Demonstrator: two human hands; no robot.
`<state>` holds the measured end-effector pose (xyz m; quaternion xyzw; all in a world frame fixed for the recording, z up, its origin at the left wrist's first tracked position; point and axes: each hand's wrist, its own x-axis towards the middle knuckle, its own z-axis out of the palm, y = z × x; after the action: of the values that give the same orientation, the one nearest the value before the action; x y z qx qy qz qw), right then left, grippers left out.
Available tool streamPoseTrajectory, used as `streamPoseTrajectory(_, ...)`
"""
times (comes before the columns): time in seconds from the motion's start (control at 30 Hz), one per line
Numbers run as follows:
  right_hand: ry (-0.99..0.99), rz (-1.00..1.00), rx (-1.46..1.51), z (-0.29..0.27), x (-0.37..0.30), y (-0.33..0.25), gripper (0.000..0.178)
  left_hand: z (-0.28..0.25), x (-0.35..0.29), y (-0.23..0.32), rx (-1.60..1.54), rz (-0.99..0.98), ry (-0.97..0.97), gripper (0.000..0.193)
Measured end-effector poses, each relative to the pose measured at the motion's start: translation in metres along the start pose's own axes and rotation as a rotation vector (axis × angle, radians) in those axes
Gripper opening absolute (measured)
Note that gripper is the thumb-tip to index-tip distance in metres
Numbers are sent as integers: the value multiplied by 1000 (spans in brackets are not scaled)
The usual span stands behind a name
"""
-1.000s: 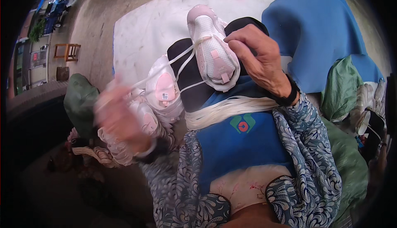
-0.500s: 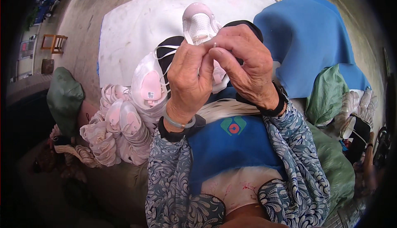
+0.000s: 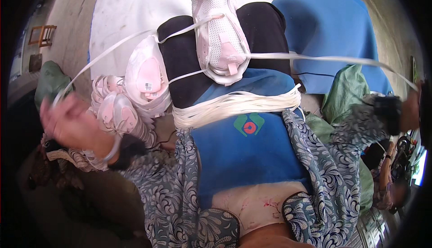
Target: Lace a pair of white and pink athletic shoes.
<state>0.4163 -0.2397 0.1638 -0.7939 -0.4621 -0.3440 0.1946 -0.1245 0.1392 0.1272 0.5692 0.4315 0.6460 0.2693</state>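
Reaching well out to either side, the lace [image 3: 279,56] ran from the shoe [image 3: 218,41] to both hands. The shoe lay on the lap between the knees, its toe pointing away from the person. The left hand [image 3: 74,122] was blurred, out beyond the stacked shoes [image 3: 150,72]; one length of lace met its fingertips, so it seemed to be holding that end, though the exact grip could not be made out. The right hand [image 3: 409,111] stood at the dark rim of the view, its fingers partly lost there; the nearly straight strand running to it suggested a hold on the other end.

The step in hand looked like pulling the lace through and drawing out its two lengths. On the left it crossed the knee with a bend in it, and a thinner strand showed lower beside the shoe, so that side looked looser than the right. The next move, by that reading, called for taking up this slack, with the shoe kept steady on the lap and the strands clear of the bundle [image 3: 236,106] lying across the waist.
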Motion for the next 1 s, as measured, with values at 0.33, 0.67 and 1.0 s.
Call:
streamPoseTrajectory(0.33,-202,474,1007,106,-16,-150,16,28,-46,-20,195,-199,-242,23)
streamPoseTrajectory(0.67,-574,-149,836,164,-32,-278,21,139,-122,-38,252,48,-954,20)
streamPoseTrajectory(1.0,-608,-184,845,166,-32,-272,18,142,-114,-40,252,-157,-1108,21)
